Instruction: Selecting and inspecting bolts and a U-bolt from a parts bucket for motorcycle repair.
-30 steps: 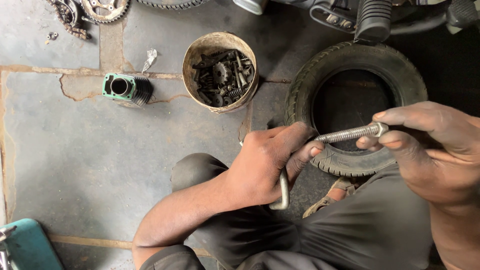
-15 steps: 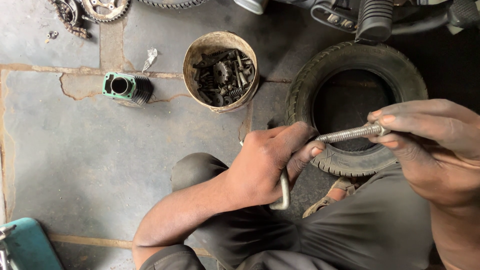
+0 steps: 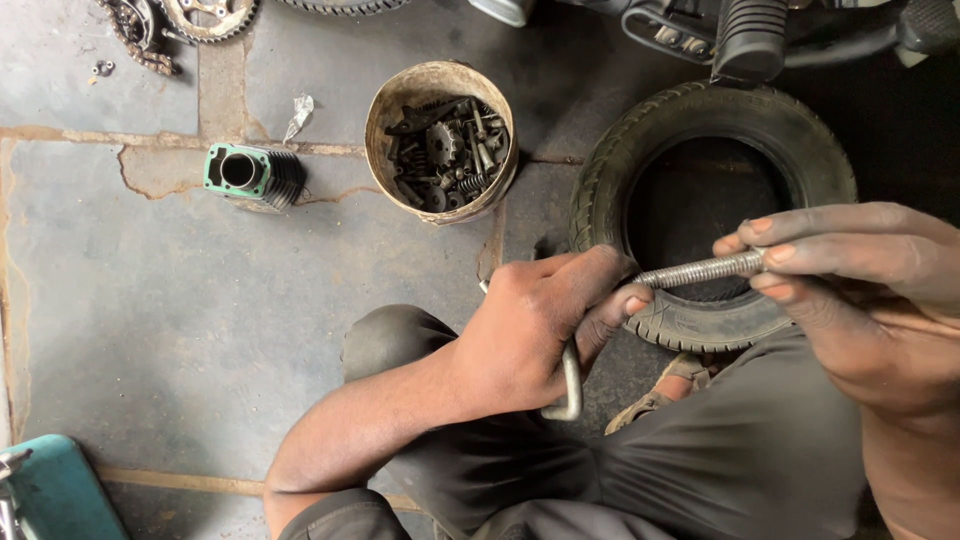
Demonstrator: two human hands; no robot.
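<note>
My left hand is closed around the bent part of a long grey metal hook bolt, whose curved end sticks out below the fist. The threaded end points right. My right hand pinches that threaded tip between thumb and fingers; whatever small part sits on the tip is hidden by the fingers. Both hands hover above my knees, in front of a small black tyre lying flat on the floor.
A round tin full of greasy gears and bolts stands left of the tyre. A green-faced finned engine cylinder lies further left. A sprocket with chain is at the top left; black motorcycle parts at the top right; a teal object bottom left.
My right hand's fingers have shifted along the threaded tip and now cover its end. The left hand and the bolt have stayed almost where they were.
</note>
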